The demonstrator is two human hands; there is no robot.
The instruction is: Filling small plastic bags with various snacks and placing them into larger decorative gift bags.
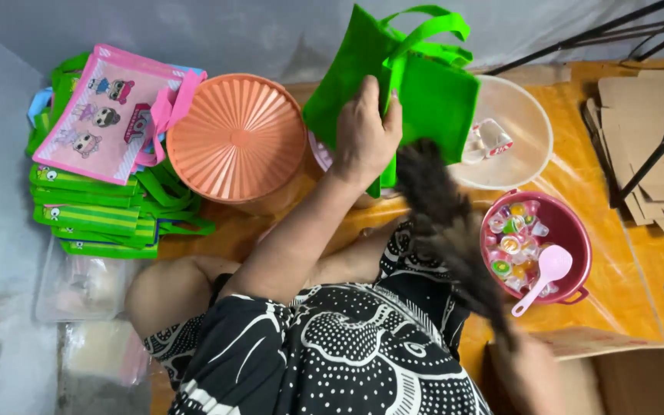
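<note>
Work appears early: one green fabric tote bag (424, 92) is gripped at its edge by the closed left hand (363, 138), held up just beyond the ribbed orange plastic lid (236, 137). Left of that lid, flat bags are stacked (94, 207); right, a red bowl of jelly cups (570, 223) is seen. The right hand cannot be seen.

A bright green non-woven fabric tote bag (424, 92) with loop handles is held upright at twelve o'clock, pinched at its near edge, handles pointing up and away.
</note>
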